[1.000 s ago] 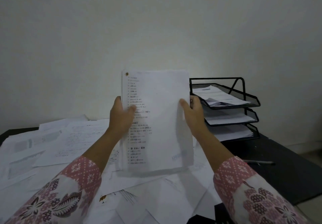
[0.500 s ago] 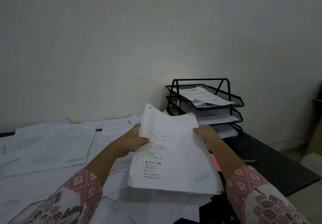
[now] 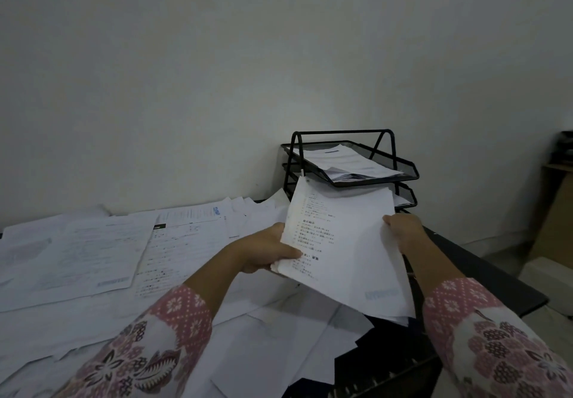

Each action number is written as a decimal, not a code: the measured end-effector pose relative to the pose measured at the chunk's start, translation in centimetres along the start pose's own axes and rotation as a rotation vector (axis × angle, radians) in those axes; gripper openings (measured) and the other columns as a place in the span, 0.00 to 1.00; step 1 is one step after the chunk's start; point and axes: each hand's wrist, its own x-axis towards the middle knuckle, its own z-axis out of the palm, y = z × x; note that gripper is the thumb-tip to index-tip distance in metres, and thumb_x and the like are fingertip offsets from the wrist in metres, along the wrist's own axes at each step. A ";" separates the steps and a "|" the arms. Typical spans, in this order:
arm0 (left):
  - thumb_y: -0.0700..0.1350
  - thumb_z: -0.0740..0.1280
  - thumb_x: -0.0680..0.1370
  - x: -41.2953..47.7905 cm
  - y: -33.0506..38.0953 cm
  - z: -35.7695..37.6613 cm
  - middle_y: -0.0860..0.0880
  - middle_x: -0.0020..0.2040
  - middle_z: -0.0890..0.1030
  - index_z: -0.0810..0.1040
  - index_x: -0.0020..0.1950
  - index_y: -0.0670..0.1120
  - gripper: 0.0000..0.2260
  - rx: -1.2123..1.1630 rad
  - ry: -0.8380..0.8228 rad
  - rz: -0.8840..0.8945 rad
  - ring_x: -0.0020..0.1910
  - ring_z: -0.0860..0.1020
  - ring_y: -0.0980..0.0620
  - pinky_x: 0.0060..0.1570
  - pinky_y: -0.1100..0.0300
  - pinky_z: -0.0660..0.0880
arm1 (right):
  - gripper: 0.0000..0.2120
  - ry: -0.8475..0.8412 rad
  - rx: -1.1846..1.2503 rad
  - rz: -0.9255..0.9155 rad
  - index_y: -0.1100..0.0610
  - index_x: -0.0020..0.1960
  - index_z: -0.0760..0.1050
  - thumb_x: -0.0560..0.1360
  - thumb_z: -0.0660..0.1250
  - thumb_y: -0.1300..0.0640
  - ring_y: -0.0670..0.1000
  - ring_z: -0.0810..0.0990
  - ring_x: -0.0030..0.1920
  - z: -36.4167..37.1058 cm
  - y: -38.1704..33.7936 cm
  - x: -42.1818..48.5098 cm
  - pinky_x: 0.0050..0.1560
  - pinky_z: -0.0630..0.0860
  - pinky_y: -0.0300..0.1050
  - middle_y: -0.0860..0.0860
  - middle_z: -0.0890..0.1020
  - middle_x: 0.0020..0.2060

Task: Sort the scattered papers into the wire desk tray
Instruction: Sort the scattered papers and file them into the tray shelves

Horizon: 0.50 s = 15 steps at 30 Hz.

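while both hands clamp it, stack (image 3: 344,242): a sheaf of white printed sheets held between the hands, tilted, its far corner up against the tray's front.
left hand (image 3: 263,252): grips the stack's left edge, thumb on top of the page, fingers curled under.
right hand (image 3: 403,230): holds the stack's right edge; fingers seem curled round it, though the paper hides most of them.
hands: apart, one at each side of the stack.
tray (image 3: 409,171): black wire, tiered, just beyond the right hand, against the wall; its top tier holds papers, and a lower tier shows white sheets too. the lowest part is hidden behind the stack.
papers (image 3: 102,249): loose white sheets spread left of the left hand and under both forearms, overlapping, covering most of the desk.
desk (image 3: 483,270): dark top, bare to the right of the right hand and showing between sheets below the stack.
sleeves (image 3: 161,351): pink with a floral print, on both forearms.
wall (image 3: 217,72): plain, pale, beyond the hands.
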 end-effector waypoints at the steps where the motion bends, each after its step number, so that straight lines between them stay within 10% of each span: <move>1: 0.36 0.64 0.78 0.6 0.1 0.2 0.49 0.59 0.75 0.65 0.64 0.48 0.17 0.019 0.032 0.001 0.48 0.77 0.55 0.40 0.62 0.80 | 0.18 0.002 0.012 -0.014 0.68 0.66 0.69 0.77 0.61 0.64 0.52 0.70 0.47 -0.3 0.3 0.6 0.53 0.71 0.48 0.61 0.76 0.57; 5: 0.34 0.60 0.79 2.1 1.2 1.4 0.51 0.48 0.77 0.63 0.61 0.48 0.14 0.061 0.038 0.029 0.33 0.80 0.59 0.27 0.68 0.73 | 0.18 -0.035 0.003 0.035 0.69 0.64 0.70 0.76 0.62 0.62 0.55 0.72 0.45 -1.7 0.9 2.3 0.54 0.72 0.52 0.55 0.73 0.38; 15: 0.30 0.57 0.77 6.7 3.3 3.2 0.40 0.52 0.77 0.65 0.64 0.39 0.16 -0.107 0.162 -0.032 0.26 0.78 0.56 0.20 0.67 0.66 | 0.12 -0.139 -0.148 0.085 0.66 0.56 0.75 0.74 0.67 0.61 0.58 0.74 0.51 -4.8 1.3 4.0 0.52 0.71 0.49 0.59 0.76 0.52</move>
